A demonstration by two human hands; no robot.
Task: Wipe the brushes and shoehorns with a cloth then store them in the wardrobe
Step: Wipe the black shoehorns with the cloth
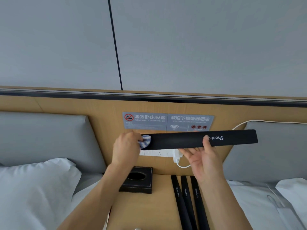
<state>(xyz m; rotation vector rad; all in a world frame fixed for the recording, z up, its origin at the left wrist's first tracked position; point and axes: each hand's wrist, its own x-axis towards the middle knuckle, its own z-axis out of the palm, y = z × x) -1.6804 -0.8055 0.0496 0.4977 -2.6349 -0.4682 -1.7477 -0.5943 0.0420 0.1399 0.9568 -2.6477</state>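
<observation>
Since our right hand [203, 161] pinches the black shoehorn [199, 140] level by thumb and loose fingers, our left hand [127, 147] gripping the checked cloth [145, 141] can rub its far end.

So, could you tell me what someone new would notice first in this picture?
The long black shoehorn held level mid-frame stands out: the right hand holds it while the left hand presses a blue-and-white cloth to its left end. Below, three more shoehorns lie side by side on the wooden nightstand, right of a black tissue box.
</observation>
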